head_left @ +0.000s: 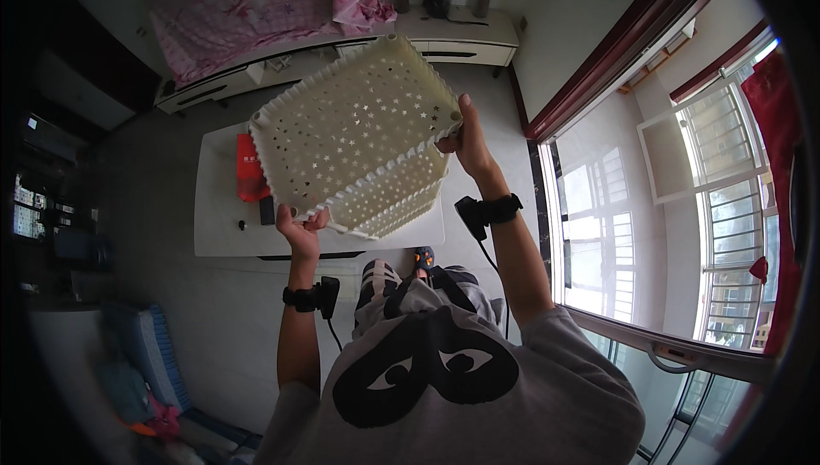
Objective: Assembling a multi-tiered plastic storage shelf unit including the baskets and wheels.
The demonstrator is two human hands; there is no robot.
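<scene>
While the left hand (301, 230) and right hand (470, 142) each pinch a near corner, that cream star-holed basket (354, 123) sits tilted just past them, over the white bench (224, 230), long side basically running hand to hand.

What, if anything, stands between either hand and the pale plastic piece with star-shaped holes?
Nothing visible: the left hand grips the pale plastic piece directly at its near left corner, and the right hand at its right corner.

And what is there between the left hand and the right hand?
In the head view, the pale rack with star-shaped holes lies between the left hand and the right hand; each grips its edge.
</scene>
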